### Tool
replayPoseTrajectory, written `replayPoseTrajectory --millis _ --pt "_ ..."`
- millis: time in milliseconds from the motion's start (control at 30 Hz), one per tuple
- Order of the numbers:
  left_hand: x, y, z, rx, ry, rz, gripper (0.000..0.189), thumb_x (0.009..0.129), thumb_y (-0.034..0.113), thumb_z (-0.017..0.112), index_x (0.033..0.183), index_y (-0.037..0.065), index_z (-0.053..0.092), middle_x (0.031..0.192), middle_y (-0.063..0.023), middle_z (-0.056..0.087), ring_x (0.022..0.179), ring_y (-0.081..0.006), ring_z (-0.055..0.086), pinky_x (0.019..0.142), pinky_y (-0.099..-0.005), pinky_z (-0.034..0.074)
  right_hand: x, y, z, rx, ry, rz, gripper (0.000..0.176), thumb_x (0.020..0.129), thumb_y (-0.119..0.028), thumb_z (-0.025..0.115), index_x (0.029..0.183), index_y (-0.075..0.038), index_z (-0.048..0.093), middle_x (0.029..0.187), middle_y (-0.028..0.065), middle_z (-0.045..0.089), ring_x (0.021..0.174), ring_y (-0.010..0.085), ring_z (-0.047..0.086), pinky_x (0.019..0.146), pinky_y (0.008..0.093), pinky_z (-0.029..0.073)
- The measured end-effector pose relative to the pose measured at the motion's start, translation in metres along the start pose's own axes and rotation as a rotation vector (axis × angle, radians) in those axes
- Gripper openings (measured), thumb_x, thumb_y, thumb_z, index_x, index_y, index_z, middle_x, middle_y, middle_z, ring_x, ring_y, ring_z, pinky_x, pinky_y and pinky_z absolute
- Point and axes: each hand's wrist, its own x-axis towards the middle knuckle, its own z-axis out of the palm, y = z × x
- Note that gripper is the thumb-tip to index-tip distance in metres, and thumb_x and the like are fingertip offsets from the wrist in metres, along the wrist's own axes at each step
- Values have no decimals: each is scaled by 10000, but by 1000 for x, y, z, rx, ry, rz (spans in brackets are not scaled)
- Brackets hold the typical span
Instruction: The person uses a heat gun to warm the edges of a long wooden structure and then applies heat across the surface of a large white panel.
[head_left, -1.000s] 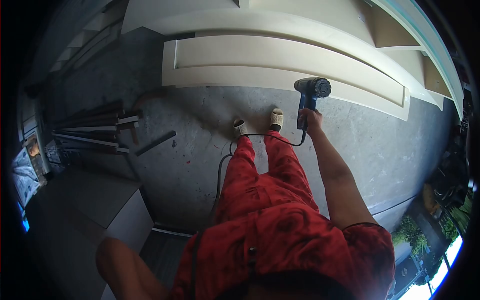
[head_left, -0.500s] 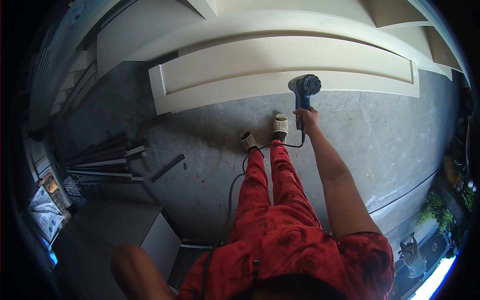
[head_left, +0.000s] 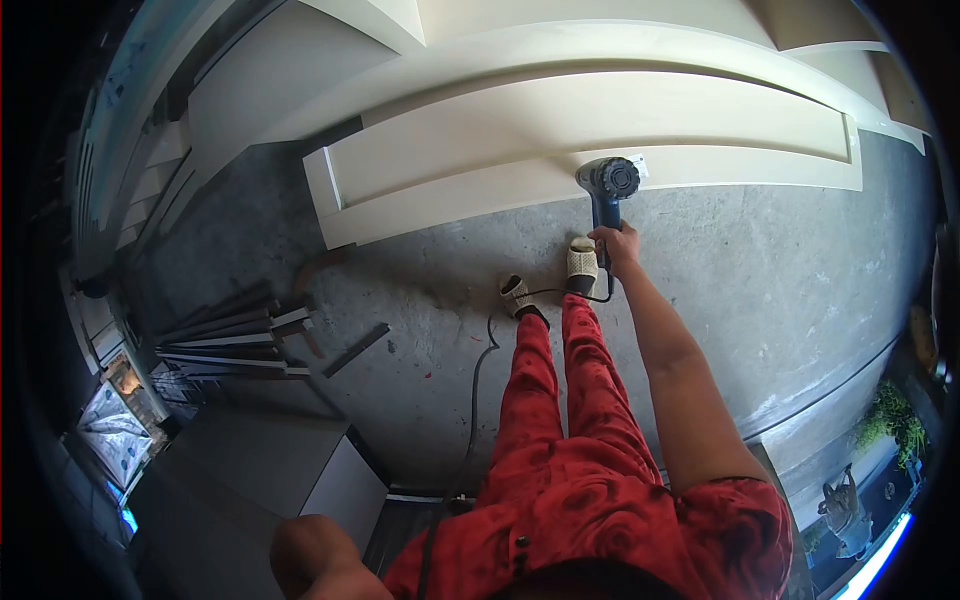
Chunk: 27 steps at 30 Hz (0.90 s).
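Note:
My right hand [head_left: 618,249] is wrapped round the handle of a dark blue heat gun [head_left: 606,195], which I hold out at arm's length. Its round black back end faces me, and its front points away toward a long cream panel [head_left: 480,215] with a raised frame. A small white label [head_left: 640,166] shows on the panel's lower strip, just beside the gun's head. From the handle a black cord [head_left: 560,293] loops past my feet. Of my left arm only a bent part [head_left: 315,555] appears at the lower left; the left hand itself is out of sight.
Behind the panel stand large cream cabinet parts [head_left: 480,45]. Several dark and pale strips [head_left: 225,345] lie on the concrete floor [head_left: 730,260] to the left, near a big grey box-like piece [head_left: 240,470]. Green plants [head_left: 895,420] grow at the right edge.
The heat gun has shifted slightly left along the panel, and the white label now shows beside it. My view has moved a little, and the bent left arm sits farther right.

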Motion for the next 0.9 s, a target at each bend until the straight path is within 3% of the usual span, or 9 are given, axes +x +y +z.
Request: replayPoseTrajectory --millis 33,100,167,333,400,600,700,767,900 --pt "-4 -5 5 -71 -56 -200 290 904 218 490 1071 -17 508 805 -77 552 626 -137 516 581 -269 463 -1 -2 1 13 0 11 196 598 -23 668 767 0 571 584 62 544 431 138 504 413 277 417" --pt "-50 13 -20 -103 -200 -640 440 848 451 580 1111 120 458 1044 -72 492 877 -217 511 729 -339 451 -2 -2 4 1 -1 -1 213 594 -19 663 781 0 563 580 59 535 435 135 501 412 274 412" --pt "-66 -4 -6 -254 -202 -961 394 801 304 681 1105 115 516 874 -62 513 845 -214 566 761 -342 482 1 3 4 -37 -17 -29 229 592 -22 665 789 -2 551 581 58 535 435 136 500 412 274 411" --pt "-177 8 -16 -287 -27 -1628 270 837 235 615 1016 53 524 925 -75 544 816 -171 578 687 -286 480 -3 -1 2 -69 -25 -38 238 593 -21 666 796 -9 542 578 58 535 432 137 497 413 273 409" --pt "-226 23 -15 -309 100 -2082 252 850 191 588 1056 59 527 944 -51 558 823 -143 578 690 -254 470 -4 -4 3 -92 -16 -47 242 594 -20 667 799 -11 540 576 56 533 430 137 496 412 272 407" --pt "-361 119 14 -526 -403 -2354 489 844 205 639 1261 31 452 1114 -101 547 1021 -143 536 834 -275 457 -2 0 5 -97 -33 -45 241 594 -19 667 793 -17 532 571 50 521 434 144 500 407 281 408" --pt "-373 154 32 -611 -602 -2386 640 828 305 655 1343 47 379 1285 -199 460 1171 -262 477 960 -362 403 -8 0 9 -140 -21 -41 236 594 -17 666 785 -20 527 563 50 515 433 146 501 405 287 409" --pt "-380 172 37 -638 -1024 -2107 830 747 456 696 1390 84 327 1378 -266 333 1303 -361 322 1048 -411 306 -10 -1 12 -149 -6 -43 235 592 -15 667 782 -17 528 562 51 517 434 145 501 406 286 410" --pt "-396 187 45 -774 -1326 -2086 890 729 536 667 1439 223 231 1443 -312 122 1344 -453 164 1085 -451 228 -13 2 19 -172 -31 -69 234 592 -31 671 782 -14 536 575 55 532 437 142 503 411 283 410"
